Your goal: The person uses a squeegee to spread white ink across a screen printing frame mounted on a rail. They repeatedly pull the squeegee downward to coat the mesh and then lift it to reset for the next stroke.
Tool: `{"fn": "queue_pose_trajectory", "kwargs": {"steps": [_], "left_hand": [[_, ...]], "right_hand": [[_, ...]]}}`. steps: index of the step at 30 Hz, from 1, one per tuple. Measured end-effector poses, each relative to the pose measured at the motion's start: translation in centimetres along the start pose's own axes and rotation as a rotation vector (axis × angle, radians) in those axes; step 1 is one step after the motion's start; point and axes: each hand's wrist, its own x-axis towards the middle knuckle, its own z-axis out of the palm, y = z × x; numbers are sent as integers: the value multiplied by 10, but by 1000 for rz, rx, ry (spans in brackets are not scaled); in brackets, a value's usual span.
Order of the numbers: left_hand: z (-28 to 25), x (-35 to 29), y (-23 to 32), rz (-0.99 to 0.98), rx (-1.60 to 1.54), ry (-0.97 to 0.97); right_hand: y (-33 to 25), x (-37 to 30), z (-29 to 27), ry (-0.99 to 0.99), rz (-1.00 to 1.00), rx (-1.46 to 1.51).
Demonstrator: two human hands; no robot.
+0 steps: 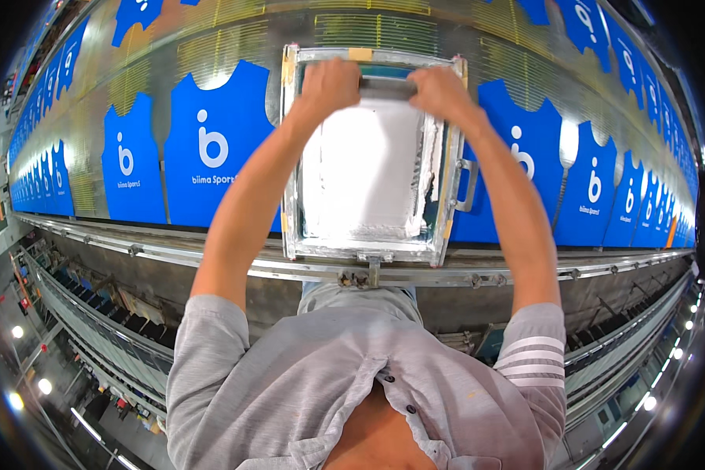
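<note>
A framed printing screen (289,180) lies flat on the long table in front of me, its inner area covered with white ink (360,168). Across its far end runs a squeegee (387,86), a grey bar seen between my fists. My left hand (331,88) is closed around the squeegee's left end, and my right hand (442,94) grips the right end. The blade's lower edge is hidden or blurred. On the screen's right side sits a metal handle (468,186). Thicker ink is smeared along the right inner edge.
Blue sleeveless shirt pieces with white prints, such as one on the left (215,145) and one on the right (595,192), lie in rows along the table. A metal rail (517,276) follows the near edge. Racks (110,329) stand behind me on both sides.
</note>
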Motion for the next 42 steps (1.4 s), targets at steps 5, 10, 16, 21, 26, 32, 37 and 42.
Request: {"fn": "queue_pose_trajectory", "kwargs": {"steps": [5, 10, 16, 21, 26, 32, 37, 42], "left_hand": [[-1, 48, -22, 62, -36, 60], [23, -11, -12, 92, -54, 103], [69, -139, 11, 77, -253, 146], [99, -236, 33, 121, -343, 208], [79, -214, 24, 82, -246, -18], [23, -61, -1, 51, -86, -2], [0, 39, -24, 75, -14, 73], [18, 25, -27, 101, -36, 154]], "right_hand": [[3, 37, -18, -61, 93, 46], [-9, -8, 25, -7, -7, 11], [-75, -116, 59, 41, -36, 74], [-130, -203, 85, 66, -23, 164], [-124, -186, 69, -154, 45, 228], [-44, -55, 18, -68, 30, 5], [13, 33, 1, -12, 42, 58], [4, 22, 12, 67, 1, 32]]}}
